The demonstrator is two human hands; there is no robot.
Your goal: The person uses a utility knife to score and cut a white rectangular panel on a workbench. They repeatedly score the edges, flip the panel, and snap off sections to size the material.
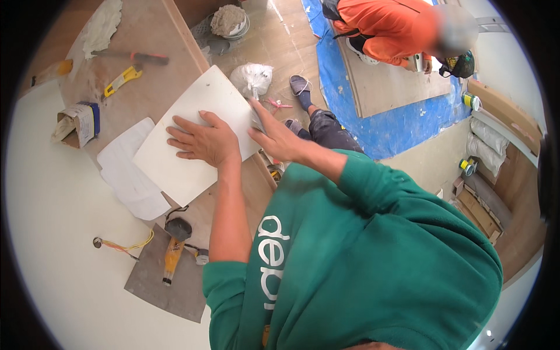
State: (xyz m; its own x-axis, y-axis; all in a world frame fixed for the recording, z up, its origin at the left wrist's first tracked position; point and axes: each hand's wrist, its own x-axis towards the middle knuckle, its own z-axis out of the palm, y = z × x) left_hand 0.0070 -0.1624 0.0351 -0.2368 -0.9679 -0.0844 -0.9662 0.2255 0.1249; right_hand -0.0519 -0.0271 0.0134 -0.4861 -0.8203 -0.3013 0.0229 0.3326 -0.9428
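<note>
My left hand [205,141] lies flat on a white rectangular board [175,169], its fingers spread. The board rests on a brown work surface, one corner reaching over the edge toward the floor. At the board's right edge, my right hand [275,137] presses a small grey flat piece [256,121] against the side. Its palm and fingers cover most of that piece, so I cannot tell its exact kind. A white sheet [131,169] is partly under the board.
A yellow cutter [123,80], a screwdriver [140,57] and an open box [79,124] lie left. Nearer are a yellow-handled tool [173,256] and loose wires [134,248]. On the floor are a white bag [252,77] and blue sheeting [379,137]; a person in orange [379,29] crouches there.
</note>
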